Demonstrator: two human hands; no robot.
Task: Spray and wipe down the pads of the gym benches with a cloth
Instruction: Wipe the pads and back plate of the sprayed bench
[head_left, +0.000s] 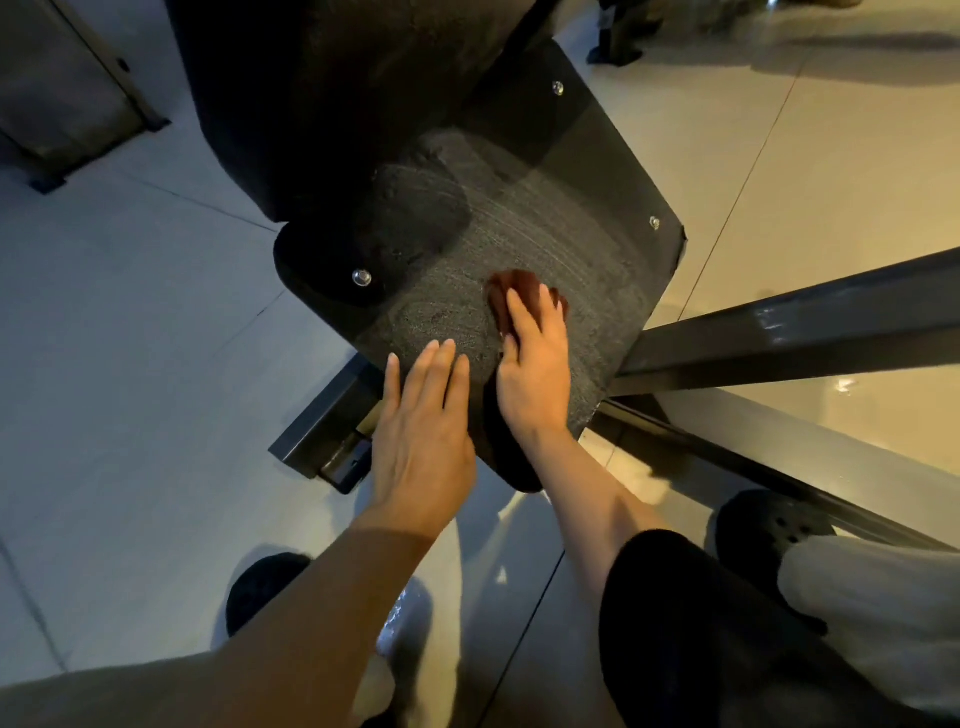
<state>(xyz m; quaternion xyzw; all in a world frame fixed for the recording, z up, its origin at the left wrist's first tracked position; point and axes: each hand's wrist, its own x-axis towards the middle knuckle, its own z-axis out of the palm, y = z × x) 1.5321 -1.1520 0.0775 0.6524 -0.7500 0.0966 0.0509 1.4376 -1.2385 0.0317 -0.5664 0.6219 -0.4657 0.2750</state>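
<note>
The right hand (535, 358) is pressing the cloth (511, 299) flat-fingered, spreading pressure for wiping; the left hand (423, 415), its grip apart, is steadying the bench (571, 249).

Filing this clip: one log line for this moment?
right hand presses reddish-brown cloth on textured black plate | left hand flat at plate edge | wipe streaks visible

cloth (514, 291) on pad (587, 249) | right hand (535, 364) atop cloth | left hand (421, 421) beside (left)
</note>
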